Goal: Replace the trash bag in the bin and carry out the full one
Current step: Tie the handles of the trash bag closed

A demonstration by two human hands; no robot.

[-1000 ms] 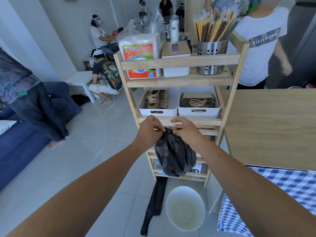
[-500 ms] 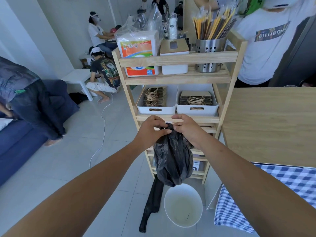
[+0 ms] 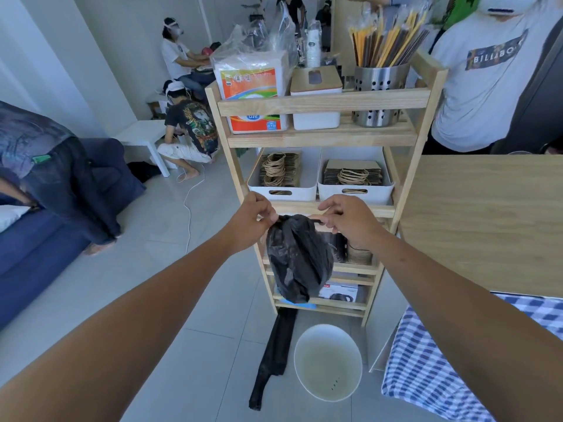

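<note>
A full black trash bag (image 3: 300, 260) hangs in front of the wooden shelf, held up at chest height. My left hand (image 3: 254, 219) pinches its top on the left side. My right hand (image 3: 350, 220) pinches a stretched strip of the bag's top on the right side. Below on the tiled floor stands a white round bin (image 3: 327, 362), with no liner in it. Beside the bin on its left lies a flat, folded black bag (image 3: 274, 357).
A tall wooden shelf (image 3: 323, 205) with white boxes stands straight ahead. A wooden counter (image 3: 484, 220) and a blue checked cloth (image 3: 426, 370) are on the right. Several people stand or crouch around, and a blue sofa (image 3: 36, 254) sits at the left.
My hands have moved apart at the bag's top, the right one drawing a strip of plastic sideways. The bag hangs a little lower below my hands than before.
</note>
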